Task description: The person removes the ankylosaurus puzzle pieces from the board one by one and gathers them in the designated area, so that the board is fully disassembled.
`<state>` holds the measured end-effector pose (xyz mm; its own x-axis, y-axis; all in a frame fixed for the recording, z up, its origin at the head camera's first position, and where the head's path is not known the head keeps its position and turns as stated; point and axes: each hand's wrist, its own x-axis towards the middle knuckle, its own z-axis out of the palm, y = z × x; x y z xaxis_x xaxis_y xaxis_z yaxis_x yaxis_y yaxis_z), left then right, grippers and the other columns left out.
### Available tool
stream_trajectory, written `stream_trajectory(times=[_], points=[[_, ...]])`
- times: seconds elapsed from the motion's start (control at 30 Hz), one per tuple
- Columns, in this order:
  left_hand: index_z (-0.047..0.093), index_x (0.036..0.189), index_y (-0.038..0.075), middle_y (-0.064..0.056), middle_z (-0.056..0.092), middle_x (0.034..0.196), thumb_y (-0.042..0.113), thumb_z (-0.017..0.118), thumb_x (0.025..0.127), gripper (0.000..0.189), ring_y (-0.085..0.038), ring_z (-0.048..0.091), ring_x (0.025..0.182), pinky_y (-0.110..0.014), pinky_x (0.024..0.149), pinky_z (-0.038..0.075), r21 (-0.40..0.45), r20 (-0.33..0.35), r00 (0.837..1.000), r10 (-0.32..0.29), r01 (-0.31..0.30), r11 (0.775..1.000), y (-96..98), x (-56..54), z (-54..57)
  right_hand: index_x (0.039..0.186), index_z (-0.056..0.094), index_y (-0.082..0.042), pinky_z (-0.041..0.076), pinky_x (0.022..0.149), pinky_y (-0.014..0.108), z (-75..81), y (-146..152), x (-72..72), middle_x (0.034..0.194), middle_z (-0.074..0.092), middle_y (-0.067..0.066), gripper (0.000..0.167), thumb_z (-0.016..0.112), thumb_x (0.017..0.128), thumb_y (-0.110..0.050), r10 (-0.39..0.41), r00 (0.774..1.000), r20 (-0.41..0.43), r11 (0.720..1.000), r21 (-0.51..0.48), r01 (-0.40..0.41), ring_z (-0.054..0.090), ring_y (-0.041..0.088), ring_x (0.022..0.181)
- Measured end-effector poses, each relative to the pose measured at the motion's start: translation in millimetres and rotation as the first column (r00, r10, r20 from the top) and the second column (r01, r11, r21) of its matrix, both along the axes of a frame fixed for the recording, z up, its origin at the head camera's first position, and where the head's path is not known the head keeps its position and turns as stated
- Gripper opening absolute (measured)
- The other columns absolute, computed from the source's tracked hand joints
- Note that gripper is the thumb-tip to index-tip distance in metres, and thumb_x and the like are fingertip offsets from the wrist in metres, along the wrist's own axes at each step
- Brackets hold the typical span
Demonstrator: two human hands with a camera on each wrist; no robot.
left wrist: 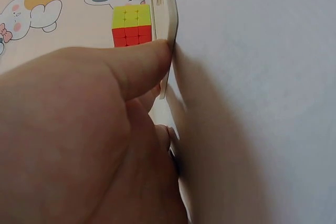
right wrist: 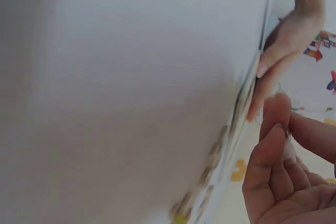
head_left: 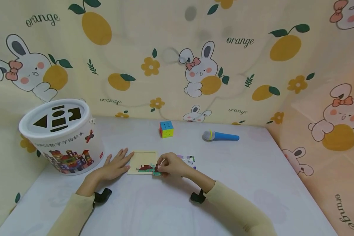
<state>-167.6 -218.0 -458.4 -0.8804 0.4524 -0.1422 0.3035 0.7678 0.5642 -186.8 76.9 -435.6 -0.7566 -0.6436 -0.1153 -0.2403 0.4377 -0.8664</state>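
Note:
A shallow wooden puzzle tray [head_left: 143, 156] lies on the table, with brown and teal puzzle pieces [head_left: 146, 168] along its lower edge. My left hand [head_left: 115, 167] rests at the tray's left side with fingers spread; in the left wrist view its thumb [left wrist: 142, 66] touches the tray's rim. Over the tray's lower right corner, my right hand [head_left: 174, 165] pinches a small puzzle piece [head_left: 156, 169] between thumb and fingertips. The right wrist view shows those fingers [right wrist: 268, 156] bent together, the piece mostly hidden. Loose puzzle pieces [head_left: 190, 159] lie behind the right hand, partly covered.
A large white block bucket [head_left: 68, 141] with a slotted lid stands at the left. Behind the tray sits a colourful cube [head_left: 166, 129], and to its right lies a blue toy microphone [head_left: 224, 136]. Printed cloth [head_left: 165, 85] hangs along the table's back.

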Motion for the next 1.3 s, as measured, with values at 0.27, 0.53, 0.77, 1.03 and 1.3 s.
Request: stream_trajectory(times=[0.27, 0.53, 0.77, 1.03, 1.3], points=[[0.022, 0.157, 0.004, -0.028, 0.002, 0.163, 0.030, 0.045, 0.106, 0.062, -0.048, -0.006, 0.148, -0.069, 0.109, -0.014, -0.007, -0.004, 1.000, -0.005, 0.005, 1.000, -0.3, 0.5, 0.9, 0.099, 0.063, 0.002, 0.051, 0.051, 0.022, -2.2, 25, 16.6, 0.061, 0.066, 0.006, 0.013, 0.070, 0.088, 0.005, 0.010, 0.999, 0.034, 1.000, 0.025, -0.010, 0.062, 0.013, 0.051], [0.023, 0.157, 0.004, -0.029, 0.002, 0.162, 0.031, 0.045, 0.106, 0.062, -0.048, -0.006, 0.148, -0.070, 0.109, -0.014, 0.000, -0.016, 1.000, -0.006, 0.006, 1.000, -0.9, -0.5, -1.7, 0.094, 0.066, -0.002, 0.042, 0.050, 0.018, -4.7, 33, 23.1, 0.062, 0.057, -0.004, 0.013, 0.074, 0.085, 0.004, 0.044, 0.997, -0.062, 0.994, 0.102, -0.037, 0.050, 0.006, 0.053], [0.022, 0.158, 0.006, -0.028, 0.002, 0.163, 0.034, 0.044, 0.106, 0.063, -0.047, -0.006, 0.149, -0.070, 0.109, -0.014, 0.012, -0.025, 1.000, -0.014, 0.015, 1.000, -3.8, -2.8, -8.1, 0.092, 0.065, -0.002, 0.040, 0.050, 0.019, -3.6, 33, 25.4, 0.064, 0.054, -0.003, 0.014, 0.074, 0.083, 0.004, 0.071, 0.994, -0.083, 0.986, 0.155, -0.057, 0.048, 0.006, 0.055], [0.023, 0.157, 0.004, -0.029, 0.003, 0.162, 0.031, 0.046, 0.105, 0.063, -0.049, -0.006, 0.148, -0.070, 0.108, -0.014, 0.025, -0.014, 1.000, -0.009, 0.009, 1.000, -1.8, -1.6, -5.1, 0.095, 0.065, -0.008, 0.036, 0.052, 0.020, -8.3, 34, 23.8, 0.065, 0.051, -0.006, 0.018, 0.078, 0.083, -0.003, 0.092, 0.987, -0.131, 0.971, 0.233, -0.060, 0.044, 0.005, 0.057], [0.024, 0.158, 0.005, -0.028, 0.003, 0.163, 0.032, 0.046, 0.106, 0.062, -0.048, -0.005, 0.149, -0.070, 0.109, -0.013, 0.001, -0.004, 1.000, -0.004, 0.004, 1.000, -1.2, -1.5, -2.1, 0.094, 0.061, -0.008, 0.035, 0.055, 0.021, -4.7, 32, 25.2, 0.065, 0.050, -0.006, 0.026, 0.082, 0.079, -0.004, 0.108, 0.978, -0.179, 0.965, 0.255, -0.060, 0.045, 0.006, 0.060]])
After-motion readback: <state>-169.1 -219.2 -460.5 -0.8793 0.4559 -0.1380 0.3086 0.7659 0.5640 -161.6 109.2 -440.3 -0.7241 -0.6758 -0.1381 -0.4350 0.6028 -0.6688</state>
